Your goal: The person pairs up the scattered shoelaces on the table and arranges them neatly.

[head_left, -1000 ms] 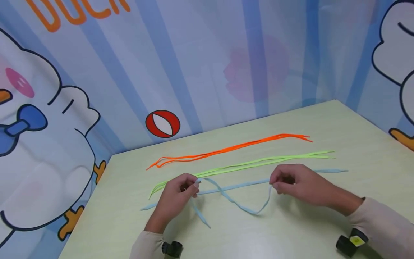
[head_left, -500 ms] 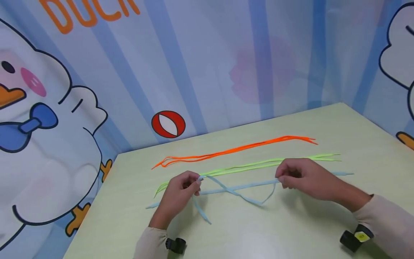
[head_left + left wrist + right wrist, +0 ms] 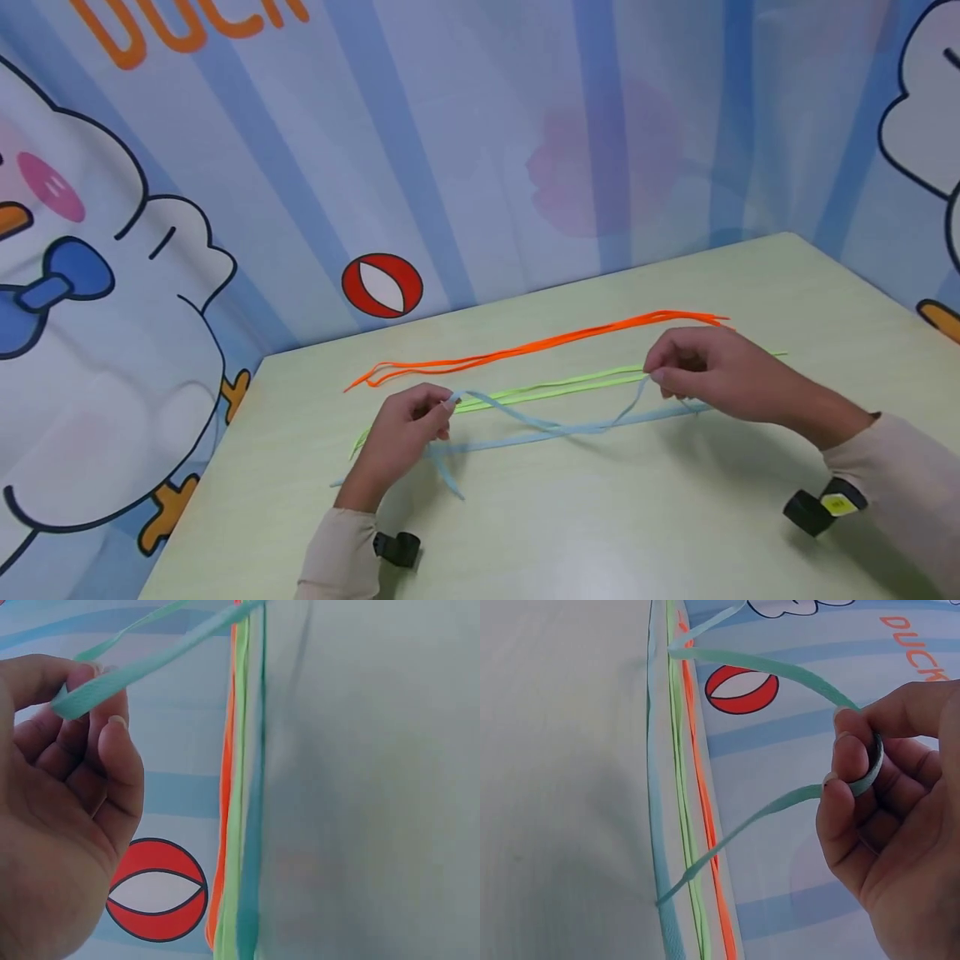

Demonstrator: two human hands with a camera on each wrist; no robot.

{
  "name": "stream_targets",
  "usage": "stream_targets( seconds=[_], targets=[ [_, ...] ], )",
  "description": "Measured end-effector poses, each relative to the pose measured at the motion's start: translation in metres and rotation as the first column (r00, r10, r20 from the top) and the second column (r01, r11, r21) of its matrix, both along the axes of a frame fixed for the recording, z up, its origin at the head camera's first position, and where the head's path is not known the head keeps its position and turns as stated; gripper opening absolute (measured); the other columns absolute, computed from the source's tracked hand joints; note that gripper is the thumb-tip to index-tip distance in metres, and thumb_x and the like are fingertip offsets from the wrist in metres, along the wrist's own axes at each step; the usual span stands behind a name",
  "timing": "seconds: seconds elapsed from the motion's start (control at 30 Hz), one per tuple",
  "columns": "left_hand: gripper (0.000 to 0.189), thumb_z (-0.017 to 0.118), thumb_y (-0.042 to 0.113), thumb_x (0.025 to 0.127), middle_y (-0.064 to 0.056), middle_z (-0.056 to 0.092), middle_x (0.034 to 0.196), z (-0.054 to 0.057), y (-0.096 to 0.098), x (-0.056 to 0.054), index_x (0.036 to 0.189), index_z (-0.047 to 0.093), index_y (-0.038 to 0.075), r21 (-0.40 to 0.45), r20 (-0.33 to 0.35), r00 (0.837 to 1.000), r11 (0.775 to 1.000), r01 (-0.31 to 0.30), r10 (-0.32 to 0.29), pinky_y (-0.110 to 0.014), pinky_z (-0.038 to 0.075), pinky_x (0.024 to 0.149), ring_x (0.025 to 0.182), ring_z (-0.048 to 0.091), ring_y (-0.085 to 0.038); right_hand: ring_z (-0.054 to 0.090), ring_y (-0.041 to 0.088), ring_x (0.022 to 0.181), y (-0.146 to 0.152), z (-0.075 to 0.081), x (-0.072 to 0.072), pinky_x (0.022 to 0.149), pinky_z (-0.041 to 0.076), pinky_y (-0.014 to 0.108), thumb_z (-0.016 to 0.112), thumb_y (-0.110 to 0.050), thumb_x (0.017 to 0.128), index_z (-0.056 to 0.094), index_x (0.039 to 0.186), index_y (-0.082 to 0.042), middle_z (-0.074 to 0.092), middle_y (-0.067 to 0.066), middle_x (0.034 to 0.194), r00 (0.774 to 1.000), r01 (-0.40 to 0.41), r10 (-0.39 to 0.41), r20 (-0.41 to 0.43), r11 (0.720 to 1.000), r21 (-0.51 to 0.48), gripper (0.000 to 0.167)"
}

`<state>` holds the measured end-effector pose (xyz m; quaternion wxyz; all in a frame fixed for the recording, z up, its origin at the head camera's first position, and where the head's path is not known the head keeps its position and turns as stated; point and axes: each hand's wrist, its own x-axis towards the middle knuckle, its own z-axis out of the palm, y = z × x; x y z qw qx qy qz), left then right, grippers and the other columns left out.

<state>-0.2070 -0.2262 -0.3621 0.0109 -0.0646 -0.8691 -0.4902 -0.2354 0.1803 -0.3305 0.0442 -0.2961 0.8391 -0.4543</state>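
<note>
My left hand [image 3: 401,437] pinches a light-blue shoelace [image 3: 510,410] between thumb and fingers, and a short end hangs below it. Farther along the same lace, my right hand [image 3: 720,375] holds it above the table. Between the hands the lace sags in a shallow curve. A second light-blue shoelace [image 3: 487,444] lies stretched flat beneath. In the right wrist view, the held lace [image 3: 772,667] loops through the curled fingers of the right hand [image 3: 900,817], with its tip hanging free. The left wrist view has the lace [image 3: 150,667] folded at the left hand's [image 3: 60,817] fingertips.
Bright green shoelaces [image 3: 555,387] lie lengthwise behind the blue one, partly hidden by the right hand. Orange shoelaces [image 3: 540,344] lie farther back on the pale table [image 3: 570,517]. A printed cartoon backdrop [image 3: 480,167] stands along the table's back edge.
My right hand has risen and moved away from me, over the green laces, carrying the held lace with it. The left hand has risen slightly. The lace between them sags less.
</note>
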Motion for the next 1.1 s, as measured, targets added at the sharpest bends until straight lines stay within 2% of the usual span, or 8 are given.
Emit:
stream_targets(
  seconds=[0.23,0.43,0.63,0.93,1.1],
  targets=[
    [0.018,0.061,0.021,0.101,-0.010,0.063,0.082,0.009,-0.006,-0.006,0.110,0.071,0.010,0.002,0.017,1.000,1.000,-0.008,0.008,-0.040,0.055,0.080,0.080,0.063,-0.027,0.066,0.029,0.083,-0.005,0.000,-0.008,0.070,0.054,0.036,0.062,-0.015,0.099,0.065,0.103,-0.014,0.067,0.006,0.087,1.000,-0.015,0.015,-0.016,1.000,0.027,0.005],
    [0.014,0.055,0.013,0.101,-0.014,0.061,0.080,0.013,-0.016,-0.003,0.099,0.062,0.001,0.032,0.044,0.999,0.999,0.027,-0.029,-0.041,0.052,0.081,0.081,0.063,-0.029,0.065,0.026,0.083,0.000,0.002,-0.009,0.069,0.053,0.033,0.062,-0.017,0.100,0.066,0.104,-0.015,0.067,0.001,0.086,1.000,0.002,0.000,-0.025,0.997,0.076,0.006],
    [0.018,0.049,0.013,0.102,-0.016,0.057,0.077,0.019,-0.022,0.001,0.090,0.058,0.002,0.080,0.016,0.998,0.995,0.051,-0.053,-0.043,0.051,0.081,0.081,0.064,-0.033,0.064,0.023,0.084,0.009,0.010,-0.008,0.070,0.053,0.035,0.061,-0.020,0.101,0.066,0.108,-0.014,0.066,0.000,0.087,0.999,0.040,-0.037,-0.031,0.995,0.088,0.010],
    [0.021,0.045,0.011,0.101,-0.017,0.056,0.079,0.017,-0.030,0.001,0.085,0.053,0.000,0.092,0.029,0.999,0.995,0.040,-0.043,-0.045,0.052,0.083,0.081,0.064,-0.034,0.064,0.022,0.085,0.016,0.014,-0.009,0.071,0.053,0.035,0.063,-0.022,0.100,0.067,0.107,-0.016,0.066,0.001,0.088,0.998,0.037,-0.034,-0.044,0.995,0.091,0.010],
    [0.021,0.043,0.010,0.101,-0.017,0.057,0.081,0.018,-0.032,0.001,0.086,0.053,0.000,0.093,0.012,1.000,0.995,0.026,-0.027,-0.044,0.053,0.081,0.078,0.063,-0.034,0.064,0.021,0.085,0.020,0.015,-0.008,0.072,0.053,0.036,0.063,-0.022,0.100,0.067,0.106,-0.017,0.066,0.003,0.088,0.999,0.041,-0.038,-0.038,0.994,0.100,0.009]
  ],
)
